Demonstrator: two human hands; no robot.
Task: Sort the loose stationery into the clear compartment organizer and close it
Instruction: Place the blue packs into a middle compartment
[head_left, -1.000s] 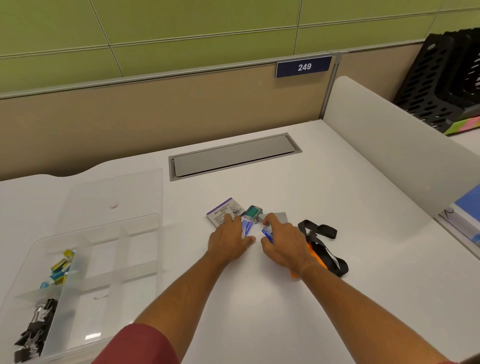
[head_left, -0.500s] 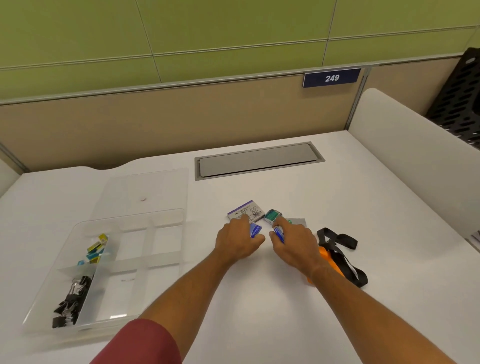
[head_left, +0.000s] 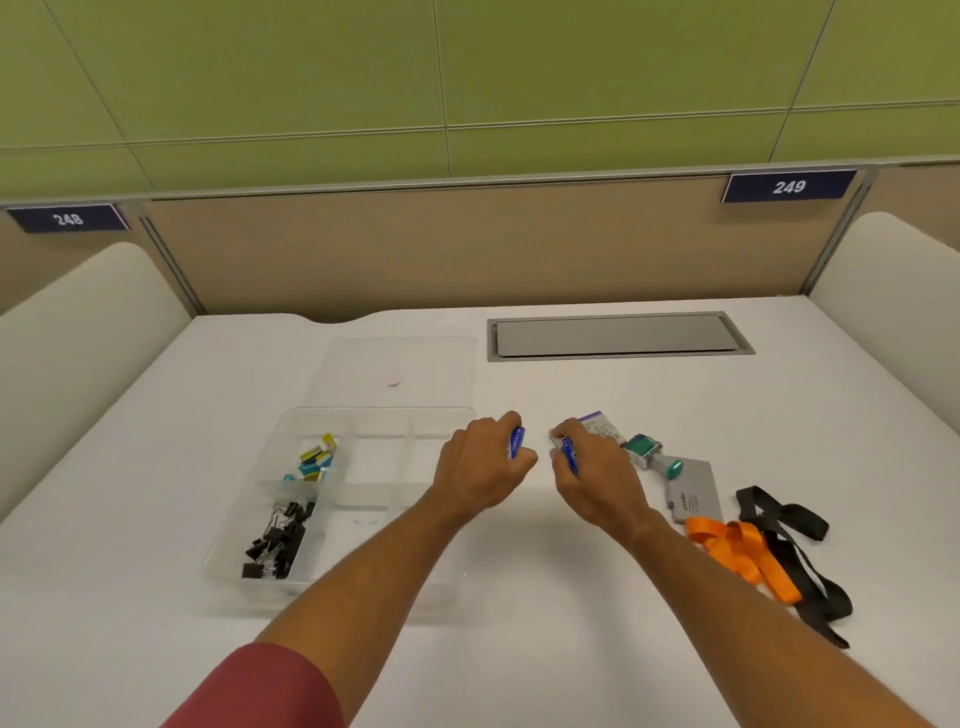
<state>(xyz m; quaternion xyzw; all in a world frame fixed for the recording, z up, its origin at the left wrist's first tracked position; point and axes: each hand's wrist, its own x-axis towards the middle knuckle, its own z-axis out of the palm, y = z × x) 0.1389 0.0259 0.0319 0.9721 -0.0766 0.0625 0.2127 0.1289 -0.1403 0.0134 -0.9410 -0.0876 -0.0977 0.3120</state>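
The clear compartment organizer (head_left: 249, 519) lies open on the white desk, with its lid (head_left: 397, 364) flat behind it. Its left compartments hold black binder clips (head_left: 275, 540) and small coloured pieces (head_left: 314, 460). My left hand (head_left: 480, 465) grips a small blue item (head_left: 516, 441) just right of the organizer's rim. My right hand (head_left: 592, 467) holds another small blue item (head_left: 570, 452) beside a purple-edged packet (head_left: 600, 428). A green stamp (head_left: 647, 451) and a grey case (head_left: 693, 491) lie to the right.
Orange lanyard (head_left: 737, 551) and black lanyard (head_left: 795, 561) lie tangled at the right. A grey cable hatch (head_left: 618, 336) is set in the desk at the back. White side dividers (head_left: 78, 332) flank the desk.
Both hands have lifted a blue item each from beside the packet, and the left hand has shifted toward the organizer. The view has turned left.
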